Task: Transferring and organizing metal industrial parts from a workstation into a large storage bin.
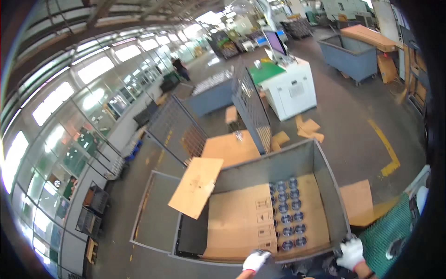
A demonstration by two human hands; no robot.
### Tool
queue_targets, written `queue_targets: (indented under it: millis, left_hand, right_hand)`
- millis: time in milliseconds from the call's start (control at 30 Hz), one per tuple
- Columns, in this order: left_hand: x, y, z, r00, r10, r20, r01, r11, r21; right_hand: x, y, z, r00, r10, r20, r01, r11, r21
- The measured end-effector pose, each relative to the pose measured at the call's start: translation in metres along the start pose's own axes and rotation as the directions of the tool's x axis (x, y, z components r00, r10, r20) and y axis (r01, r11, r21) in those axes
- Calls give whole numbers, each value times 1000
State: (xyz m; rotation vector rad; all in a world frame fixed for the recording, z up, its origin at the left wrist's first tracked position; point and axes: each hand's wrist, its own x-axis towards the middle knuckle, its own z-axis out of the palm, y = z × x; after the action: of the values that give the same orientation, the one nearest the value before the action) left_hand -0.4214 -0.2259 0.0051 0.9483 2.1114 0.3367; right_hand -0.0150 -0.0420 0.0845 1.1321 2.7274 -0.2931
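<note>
Both my hands wear white gloves at the near edge of a large grey metal bin (pixel 331 169). My left hand (pixel 256 261) is closed at the near rim, with something dark at its fingers that I cannot make out. At the near right corner, my right hand (pixel 351 254) is curled beside another dark shape, also too small to name. Inside the bin, several round, shiny dark metal parts (pixel 286 218) stand in rows on brown cardboard. A printed cardboard sheet (pixel 234 221) covers the bin's left side and partly hides the row nearest it.
A loose cardboard piece (pixel 197 183) rests across the bin's left rim. Green mesh (pixel 383 237) lies to the right. Beyond stand metal grille panels (pixel 250 109), a white cabinet (pixel 292 90) with a monitor, and a blue-grey wheeled bin (pixel 348 58). Cardboard scraps (pixel 309 128) litter the floor.
</note>
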Motion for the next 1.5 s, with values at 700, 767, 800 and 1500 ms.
queue_targets:
  millis: [700,767,800,1500]
  left_hand:
    - [168,44,95,998,14,60,8,936,-351]
    - [222,82,79,832,-178,526,176,983,54]
    - [239,77,98,848,-78,525,63,997,47]
    - [517,113,269,870,277,408,-425,842,333]
  right_hand:
    - [542,55,291,992,-38,119,46,997,-61]
    - [578,69,354,987,159,-37,-153,979,136]
    - [583,78,373,998,31,-53,-32,999,-21]
    - [705,110,409,966,59,-250,-45,997,60]
